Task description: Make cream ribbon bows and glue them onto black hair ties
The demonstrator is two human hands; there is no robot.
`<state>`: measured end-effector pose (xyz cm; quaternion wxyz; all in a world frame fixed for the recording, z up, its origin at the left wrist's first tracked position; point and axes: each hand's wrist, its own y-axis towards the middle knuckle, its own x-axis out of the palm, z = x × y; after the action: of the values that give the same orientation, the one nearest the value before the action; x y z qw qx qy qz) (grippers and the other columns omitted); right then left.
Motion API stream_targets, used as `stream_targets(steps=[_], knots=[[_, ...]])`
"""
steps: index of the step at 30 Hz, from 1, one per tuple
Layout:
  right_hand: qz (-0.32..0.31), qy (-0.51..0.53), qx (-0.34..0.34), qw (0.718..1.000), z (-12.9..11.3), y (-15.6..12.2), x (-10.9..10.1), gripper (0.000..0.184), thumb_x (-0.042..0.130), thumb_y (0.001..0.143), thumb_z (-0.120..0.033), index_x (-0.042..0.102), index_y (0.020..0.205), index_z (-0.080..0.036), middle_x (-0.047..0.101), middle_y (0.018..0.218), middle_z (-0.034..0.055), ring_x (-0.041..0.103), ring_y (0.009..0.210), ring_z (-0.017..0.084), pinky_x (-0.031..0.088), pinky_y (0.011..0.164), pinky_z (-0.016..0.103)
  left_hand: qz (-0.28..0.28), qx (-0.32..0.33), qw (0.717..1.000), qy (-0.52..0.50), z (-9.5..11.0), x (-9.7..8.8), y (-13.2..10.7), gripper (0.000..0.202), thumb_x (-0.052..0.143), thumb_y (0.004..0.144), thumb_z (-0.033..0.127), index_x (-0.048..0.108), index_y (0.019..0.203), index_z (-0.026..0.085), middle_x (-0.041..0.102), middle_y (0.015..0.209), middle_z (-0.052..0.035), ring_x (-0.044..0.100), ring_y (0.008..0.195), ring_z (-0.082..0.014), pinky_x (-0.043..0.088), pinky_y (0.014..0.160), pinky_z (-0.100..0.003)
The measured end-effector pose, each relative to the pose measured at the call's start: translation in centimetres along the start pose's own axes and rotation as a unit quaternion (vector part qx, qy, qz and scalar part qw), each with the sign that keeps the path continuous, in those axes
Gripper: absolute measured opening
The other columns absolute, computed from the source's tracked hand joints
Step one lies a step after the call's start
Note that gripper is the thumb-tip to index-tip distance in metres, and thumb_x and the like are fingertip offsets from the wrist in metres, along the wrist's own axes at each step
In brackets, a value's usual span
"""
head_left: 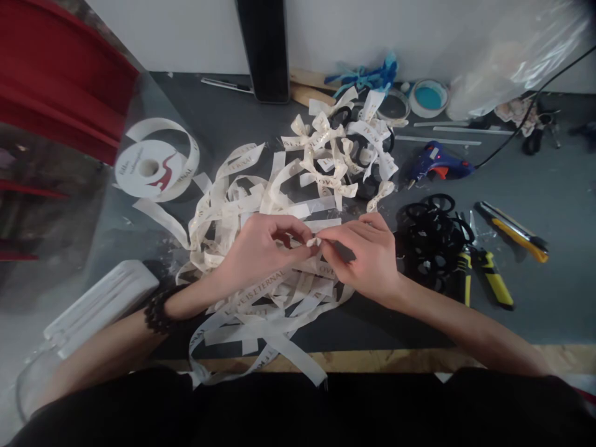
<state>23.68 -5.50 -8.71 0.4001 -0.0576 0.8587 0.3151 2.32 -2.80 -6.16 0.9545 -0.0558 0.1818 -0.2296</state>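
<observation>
My left hand (261,248) and my right hand (365,251) meet over the middle of a dark grey table (535,186). Both pinch the same small folded piece of cream printed ribbon (314,241) between thumb and fingertips. Under and around the hands lies a loose heap of cut ribbon strips (261,310) with gold lettering. A pile of finished ribbon bows (339,152) sits just beyond the hands. A black beaded bracelet (156,310) is on my left wrist.
A ribbon spool (151,164) lies at the left. A blue glue gun (437,162), black rings (431,233), yellow-handled pliers (484,273) and a utility knife (512,230) lie to the right. Tape rolls (428,98) and a clear plastic bag (512,56) are at the back, a white tray (100,301) at front left.
</observation>
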Motion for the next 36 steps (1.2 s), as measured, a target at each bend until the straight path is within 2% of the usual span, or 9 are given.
stream_targets(steps=[3,7,11,15,19,24,28,32,36], knots=[[0.005,0.007,0.005,1.0,0.15,0.02,0.01,0.01,0.067,0.095,-0.015,0.072,0.093,-0.023,0.083,0.086,-0.0058,0.076,0.072,0.012,0.045,0.081,0.035,0.002,0.014,1.0,0.008,0.3,-0.16,-0.05,0.01,0.077,0.091,0.029,0.082,0.088,0.021,0.08,0.08,-0.0012,0.069,0.069,-0.0136,0.052,0.06,-0.023],[-0.003,0.009,0.016,1.0,0.21,0.01,0.05,0.01,0.068,0.095,-0.016,0.072,0.092,-0.024,0.082,0.083,-0.0066,0.075,0.07,0.012,0.045,0.081,0.036,0.015,0.011,0.999,0.027,0.33,-0.23,-0.17,0.016,0.073,0.093,0.028,0.082,0.081,0.02,0.077,0.073,-0.0006,0.067,0.065,-0.0139,0.051,0.058,-0.024],[0.001,0.007,0.021,1.0,0.07,-0.01,0.06,0.01,0.067,0.095,-0.017,0.073,0.091,-0.025,0.083,0.084,-0.0065,0.076,0.071,0.013,0.045,0.082,0.036,0.028,0.004,0.999,0.03,-0.09,-0.1,-0.18,0.007,0.08,0.086,0.028,0.082,0.084,0.022,0.078,0.075,-0.0008,0.066,0.064,-0.0131,0.05,0.056,-0.023],[-0.018,0.006,0.009,1.0,-0.11,0.05,-0.05,0.013,0.065,0.097,-0.018,0.074,0.092,-0.026,0.084,0.089,-0.0068,0.077,0.074,0.012,0.044,0.084,0.036,0.015,-0.015,0.999,0.024,-0.4,-0.15,-0.06,0.015,0.089,0.078,0.033,0.079,0.078,0.021,0.076,0.072,-0.0008,0.063,0.058,-0.0122,0.046,0.05,-0.022],[-0.02,-0.004,0.005,1.0,-0.04,0.15,-0.17,0.014,0.065,0.097,-0.017,0.075,0.092,-0.026,0.084,0.089,-0.0071,0.077,0.075,0.012,0.043,0.085,0.036,0.002,0.004,1.0,0.031,-0.16,-0.44,0.01,0.017,0.083,0.086,0.036,0.081,0.079,0.022,0.076,0.07,-0.0012,0.063,0.058,-0.0127,0.046,0.05,-0.023],[-0.011,-0.009,0.004,1.0,0.08,0.29,-0.25,0.013,0.066,0.097,-0.016,0.075,0.091,-0.024,0.083,0.086,-0.0072,0.076,0.072,0.012,0.043,0.085,0.037,0.002,0.014,0.999,0.04,0.32,-0.63,-0.1,0.012,0.076,0.092,0.03,0.084,0.087,0.023,0.08,0.078,-0.0017,0.068,0.064,-0.0141,0.049,0.056,-0.024],[-0.015,-0.009,0.013,1.0,-0.08,0.36,-0.27,0.014,0.066,0.096,-0.018,0.075,0.089,-0.026,0.083,0.085,-0.0079,0.076,0.073,0.012,0.043,0.086,0.037,0.018,0.003,0.999,0.04,0.1,-0.54,-0.1,0.007,0.082,0.085,0.029,0.083,0.081,0.023,0.077,0.071,-0.0013,0.061,0.057,-0.0125,0.046,0.051,-0.024],[-0.022,-0.006,0.005,1.0,-0.25,0.36,-0.34,0.014,0.067,0.095,-0.017,0.075,0.09,-0.027,0.084,0.086,-0.0084,0.077,0.076,0.013,0.044,0.087,0.037,0.016,-0.013,0.999,0.034,-0.3,-0.5,-0.02,0.012,0.09,0.077,0.03,0.08,0.074,0.023,0.075,0.067,-0.0005,0.053,0.051,-0.0104,0.042,0.046,-0.024],[-0.019,-0.008,0.002,1.0,-0.23,0.45,-0.42,0.014,0.067,0.095,-0.016,0.075,0.09,-0.027,0.084,0.087,-0.0083,0.078,0.077,0.013,0.044,0.086,0.037,0.002,0.0,1.0,0.02,-0.15,-0.51,-0.01,0.008,0.085,0.083,0.029,0.083,0.079,0.023,0.079,0.075,-0.0019,0.064,0.062,-0.0135,0.05,0.054,-0.025]])
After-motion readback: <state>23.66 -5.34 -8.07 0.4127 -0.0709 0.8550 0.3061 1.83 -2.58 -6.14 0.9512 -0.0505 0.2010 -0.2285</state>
